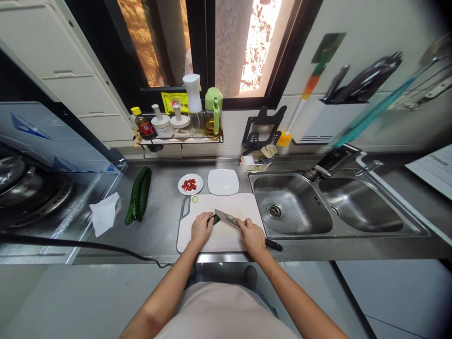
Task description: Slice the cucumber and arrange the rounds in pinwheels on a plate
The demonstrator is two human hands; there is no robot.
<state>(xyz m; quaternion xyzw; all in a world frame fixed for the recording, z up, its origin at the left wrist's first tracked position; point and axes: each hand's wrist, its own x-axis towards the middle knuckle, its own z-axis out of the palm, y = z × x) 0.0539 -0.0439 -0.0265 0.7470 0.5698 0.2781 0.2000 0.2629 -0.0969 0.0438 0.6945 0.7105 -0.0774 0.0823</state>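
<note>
A piece of cucumber (216,219) lies on the white cutting board (222,242), its left part hidden under the fingers of my left hand (202,228). My right hand (252,236) is closed around a knife (227,217), whose blade points left and meets the cucumber piece. One pale cucumber slice (195,199) rests near the board's top left corner. A black handle (273,244) sticks out past the board's right edge, beside my right wrist. Behind the board are a small plate (181,184) of chopped red pieces and a square white plate (222,182).
Whole cucumbers (138,195) and a crumpled white paper (105,214) lie to the left. The double sink (293,202) adjoins the board's right side. A rack (183,140) of bottles and jars hangs below the window. A black cable (106,246) crosses the front left.
</note>
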